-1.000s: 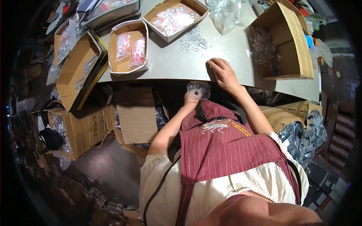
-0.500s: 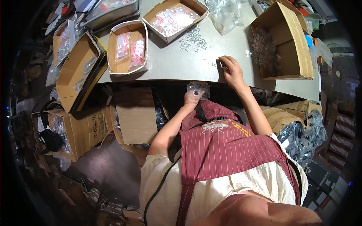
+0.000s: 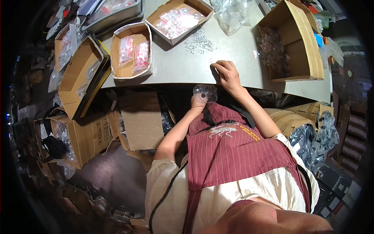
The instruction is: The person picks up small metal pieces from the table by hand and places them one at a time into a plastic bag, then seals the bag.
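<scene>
At the table's near edge, my left hand (image 3: pixel 198 103) is closed around a clear plastic piece (image 3: pixel 210 92) with a pale ring and a dark centre. Whether it is a bag or a moulded part is hard to tell. My right hand (image 3: pixel 230 79) rests low over the tabletop, its thumb and index finger drawn together and pointing left. Anything between those fingertips is too small or hidden to make out. Just beyond them lies a tiny screw-like piece (image 3: pixel 210 60). A loose pile of small metal screws (image 3: pixel 198 41) lies farther back.
A white-rimmed carton (image 3: pixel 171 39) and a smaller one (image 3: pixel 113 58) hold small plastic packets. On the right, a cardboard box (image 3: pixel 302 50) lies with clear small parts inside. A clear plastic bag (image 3: pixel 230 17) sits at the back. Open cartons (image 3: pixel 89 130) stand below the table.
My right hand has shifted left over the few loose screws, which no longer show, and its fingers have drawn together. My left hand stays in place with the clear plastic piece.
</scene>
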`<state>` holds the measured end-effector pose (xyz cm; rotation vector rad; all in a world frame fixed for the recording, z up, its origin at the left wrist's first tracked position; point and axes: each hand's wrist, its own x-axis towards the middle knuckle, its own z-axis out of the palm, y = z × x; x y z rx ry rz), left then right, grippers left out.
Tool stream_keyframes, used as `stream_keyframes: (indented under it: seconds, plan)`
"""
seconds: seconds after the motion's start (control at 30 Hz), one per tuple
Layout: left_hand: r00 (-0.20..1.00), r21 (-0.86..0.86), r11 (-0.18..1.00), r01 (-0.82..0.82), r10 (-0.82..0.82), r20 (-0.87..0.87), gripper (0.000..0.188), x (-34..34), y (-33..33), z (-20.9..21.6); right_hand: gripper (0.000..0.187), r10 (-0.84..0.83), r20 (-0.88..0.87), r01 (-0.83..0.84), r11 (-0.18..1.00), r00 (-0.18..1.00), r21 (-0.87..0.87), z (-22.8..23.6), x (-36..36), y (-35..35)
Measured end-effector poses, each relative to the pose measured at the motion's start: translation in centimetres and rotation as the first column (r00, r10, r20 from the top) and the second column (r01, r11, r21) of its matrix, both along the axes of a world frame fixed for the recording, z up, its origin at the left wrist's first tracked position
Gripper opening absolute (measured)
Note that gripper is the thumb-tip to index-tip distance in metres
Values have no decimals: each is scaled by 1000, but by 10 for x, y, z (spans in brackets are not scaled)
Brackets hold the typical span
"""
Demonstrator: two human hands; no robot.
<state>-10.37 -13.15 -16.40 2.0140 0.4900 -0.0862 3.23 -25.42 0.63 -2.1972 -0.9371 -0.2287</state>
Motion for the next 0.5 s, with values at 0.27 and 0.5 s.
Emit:
stream_keyframes:
  seconds: [0.27,0.5]
  plan:
    - [997,51,996,-69,70,-18,34,-1,0,-23,36,235,-69,-235,972,969,18,10,-26,7]
    - [990,27,996,90,-87,-109,34,3,3,-29,33,423,-259,-384,904,869,189,10,-35,-5]
